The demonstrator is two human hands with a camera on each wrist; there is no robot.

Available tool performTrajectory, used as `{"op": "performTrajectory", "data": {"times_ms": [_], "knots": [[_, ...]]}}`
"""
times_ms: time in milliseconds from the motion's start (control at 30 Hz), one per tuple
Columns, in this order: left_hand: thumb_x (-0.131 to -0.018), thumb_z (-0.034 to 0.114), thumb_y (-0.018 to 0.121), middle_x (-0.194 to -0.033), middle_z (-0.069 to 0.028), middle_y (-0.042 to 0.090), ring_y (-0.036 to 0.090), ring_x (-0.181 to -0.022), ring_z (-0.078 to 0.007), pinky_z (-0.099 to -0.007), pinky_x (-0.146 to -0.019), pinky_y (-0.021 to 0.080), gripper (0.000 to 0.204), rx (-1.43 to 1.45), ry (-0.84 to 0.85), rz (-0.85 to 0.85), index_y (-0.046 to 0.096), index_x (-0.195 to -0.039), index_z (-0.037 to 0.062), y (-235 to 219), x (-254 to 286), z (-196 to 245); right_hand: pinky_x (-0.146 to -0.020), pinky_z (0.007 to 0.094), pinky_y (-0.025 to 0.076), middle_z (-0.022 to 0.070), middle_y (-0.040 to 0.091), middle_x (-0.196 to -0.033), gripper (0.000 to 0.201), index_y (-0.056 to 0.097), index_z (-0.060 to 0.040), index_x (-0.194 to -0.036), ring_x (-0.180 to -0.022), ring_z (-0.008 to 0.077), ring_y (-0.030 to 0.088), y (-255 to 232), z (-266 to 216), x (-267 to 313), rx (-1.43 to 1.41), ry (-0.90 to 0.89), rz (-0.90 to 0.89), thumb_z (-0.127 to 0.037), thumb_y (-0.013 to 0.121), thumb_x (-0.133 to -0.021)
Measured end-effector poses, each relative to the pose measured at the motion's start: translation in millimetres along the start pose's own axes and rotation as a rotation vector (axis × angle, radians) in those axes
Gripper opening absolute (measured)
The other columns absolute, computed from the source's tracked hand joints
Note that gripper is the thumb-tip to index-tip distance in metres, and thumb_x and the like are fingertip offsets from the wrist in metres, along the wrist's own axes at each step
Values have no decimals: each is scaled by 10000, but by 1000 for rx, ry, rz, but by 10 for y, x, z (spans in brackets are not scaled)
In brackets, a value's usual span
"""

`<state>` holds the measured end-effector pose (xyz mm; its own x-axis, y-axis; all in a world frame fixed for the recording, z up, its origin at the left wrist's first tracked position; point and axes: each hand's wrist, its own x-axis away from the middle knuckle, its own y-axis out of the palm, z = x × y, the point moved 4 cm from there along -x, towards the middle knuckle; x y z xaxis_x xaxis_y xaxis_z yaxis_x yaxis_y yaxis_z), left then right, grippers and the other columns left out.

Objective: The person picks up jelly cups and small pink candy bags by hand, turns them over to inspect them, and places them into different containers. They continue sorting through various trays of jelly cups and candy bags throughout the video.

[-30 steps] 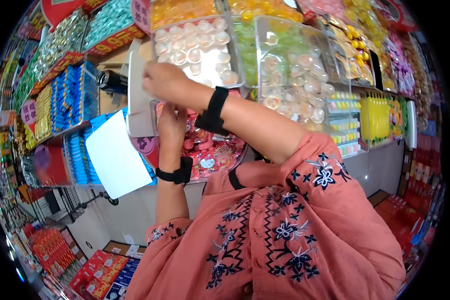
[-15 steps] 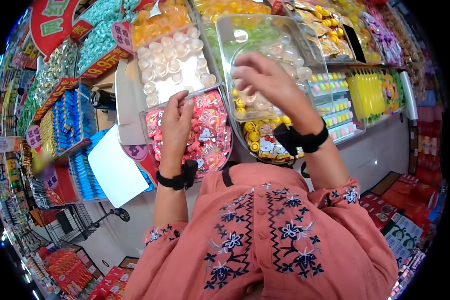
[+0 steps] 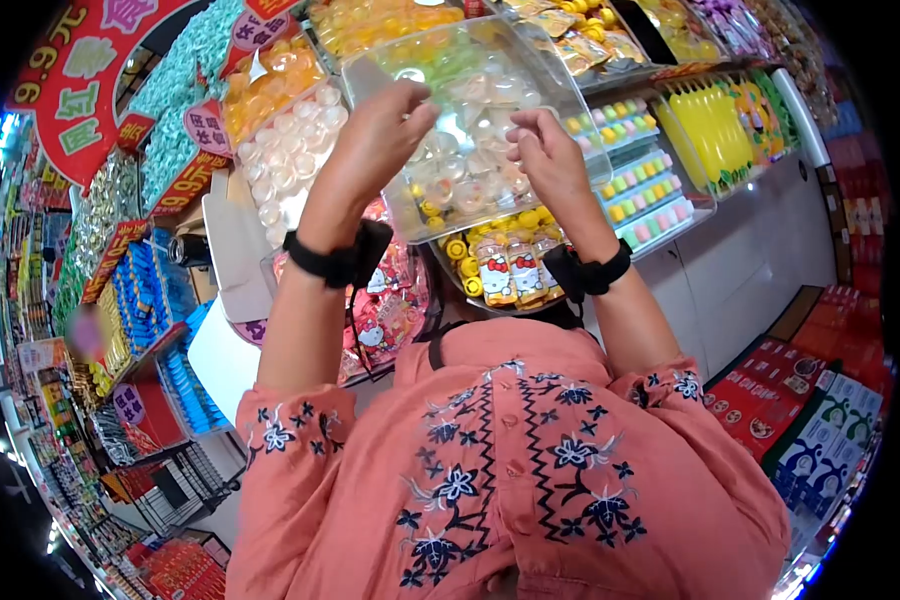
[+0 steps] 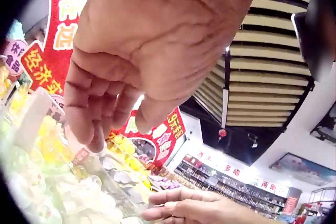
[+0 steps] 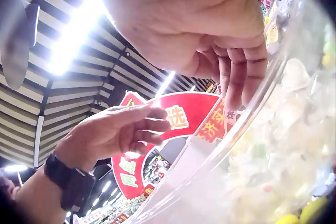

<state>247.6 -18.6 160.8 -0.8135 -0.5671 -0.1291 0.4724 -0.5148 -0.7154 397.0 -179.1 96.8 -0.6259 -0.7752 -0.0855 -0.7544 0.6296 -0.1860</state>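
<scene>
clear tub (image 3: pixel 460 222) overhangs yellow packets (image 3: pixel 523 272), presumably for easy reach, left hand (image 3: pixel 378 128) and right hand (image 3: pixel 553 158) above it, relaxed, empty.

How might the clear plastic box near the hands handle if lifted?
The clear plastic box looks stiff, its straight sides holding shape. Its glossy surface may feel slippery. Weight is uncertain: the pale cups could lie inside or beneath.

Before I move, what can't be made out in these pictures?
Pink packets: head view, partly hidden by the left forearm.
Fine print on the yellow packets: head view, too small.
Right hand: left wrist view, partly cut off by the bottom edge.
Pale cups: right wrist view, blurred and washed out.
</scene>
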Motion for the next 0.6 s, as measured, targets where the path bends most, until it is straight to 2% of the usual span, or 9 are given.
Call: {"op": "performTrajectory", "data": {"times_ms": [67,167,267,300,400,433,533,600], "knots": [[-936,270,595,-1007,-162,690,672,-887,-296,-373,-764,512,337,-172,84,-80,627,-1137,1,294,-248,-100,-742,329,573,170,679,-982,237,566,31,-1133,-916,218,687,-56,-1,-8,-3,-24,34,-86,478,-947],[-868,278,607,-1035,-238,666,636,-967,-403,-460,-809,503,328,-320,36,-274,653,-1029,-3,698,-457,-155,-715,330,556,171,687,-940,222,574,17,-1118,-860,226,695,-112,73,-8,-18,-46,53,-86,495,-938],[-872,308,644,-1054,-233,668,629,-968,-416,-443,-826,498,389,-467,-16,-503,628,-1097,-10,1046,-572,-217,-693,343,537,175,689,-890,205,585,-1,-1096,-803,240,695,-104,283,-36,44,-161,94,-90,518,-924],[-887,292,625,-967,-221,682,668,-866,-375,-442,-715,526,371,-459,134,-454,613,-1082,-23,1085,-554,-164,-698,357,527,182,687,-871,195,593,-14,-1077,-783,269,690,-106,247,-12,-19,-88,74,-95,536,-910],[-852,232,572,-892,-254,678,680,-757,-356,-428,-669,530,355,-305,-188,-653,649,-986,-88,1274,-573,-207,-714,369,525,187,688,-893,198,595,-16,-1072,-783,289,687,-107,338,-13,-4,-161,101,-109,544,-904],[-855,196,531,-796,-221,677,672,-642,-306,-418,-564,521,340,-196,-208,-624,635,-933,-119,1331,-558,-268,-718,371,525,187,687,-896,202,596,-18,-1074,-786,292,686,-108,376,-17,12,-161,104,-112,548,-902],[-857,161,500,-769,-194,678,671,-621,-283,-417,-519,513,307,-187,-370,-643,631,-881,-114,1497,-599,-403,-728,376,524,187,686,-900,217,600,-22,-1080,-799,299,685,-139,420,-26,18,-143,111,-124,558,-893],[-852,128,487,-759,-194,677,667,-601,-280,-411,-499,508,283,-196,-378,-676,629,-889,-114,1573,-615,-462,-731,379,524,186,685,-898,226,603,-26,-1085,-810,300,684,-153,414,-14,-36,-108,106,-132,562,-888]]}}
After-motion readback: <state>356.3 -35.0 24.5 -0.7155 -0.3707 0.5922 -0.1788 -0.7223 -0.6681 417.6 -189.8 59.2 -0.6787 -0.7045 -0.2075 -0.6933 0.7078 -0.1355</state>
